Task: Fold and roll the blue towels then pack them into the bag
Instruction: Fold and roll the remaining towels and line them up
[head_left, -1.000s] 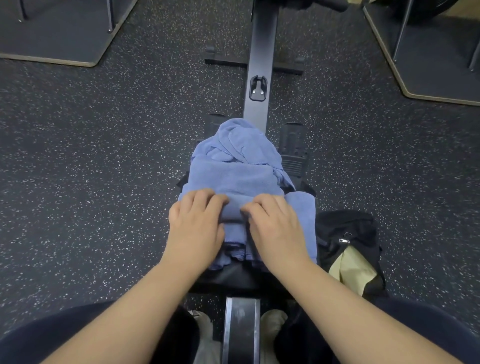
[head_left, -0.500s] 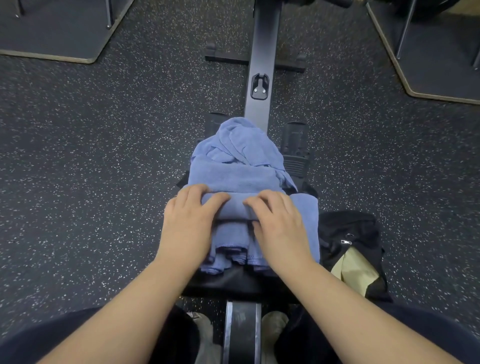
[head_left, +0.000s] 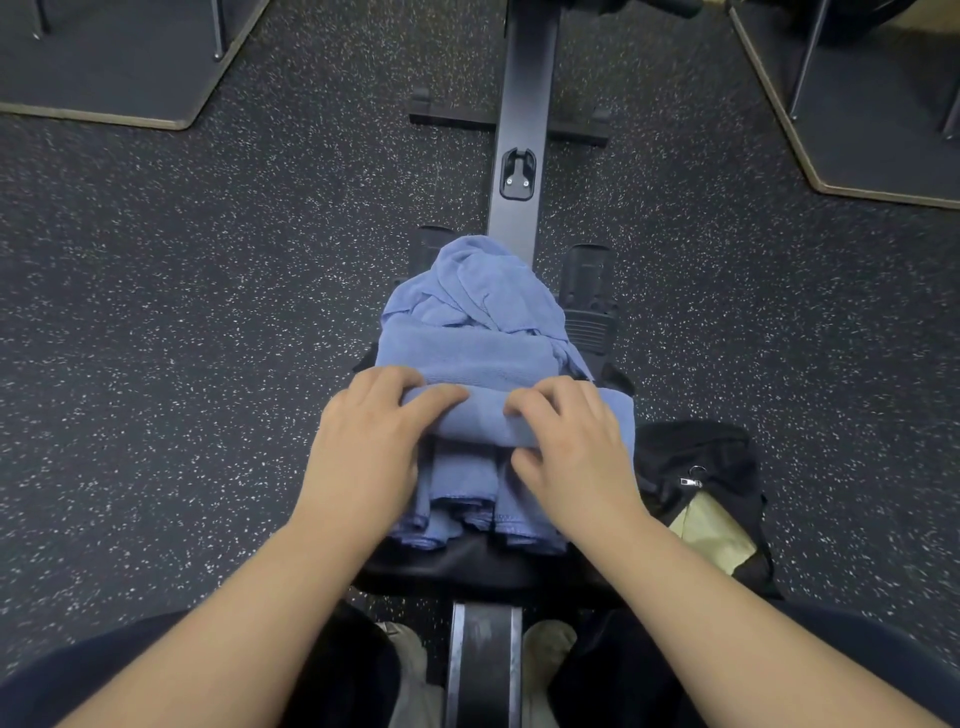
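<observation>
At frame centre both hands, left hand (head_left: 363, 441) and right hand (head_left: 571, 447), curl over the half-rolled blue towel (head_left: 483, 415), apparently mid-roll; finishing it needs even pressure before the bag (head_left: 696, 467) at lower right.

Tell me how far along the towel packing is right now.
Done: nothing packed; the black zippered bag shows no blue towel inside. In hand: left hand and right hand grip the half-rolled blue terry towel on the black padded seat. Left: finish this roll, the crumpled blue towels behind it, then packing.

Dark rail (head_left: 524, 130), footrests (head_left: 589, 291), speckled floor (head_left: 208, 338), perhaps mats (head_left: 872, 114).
</observation>
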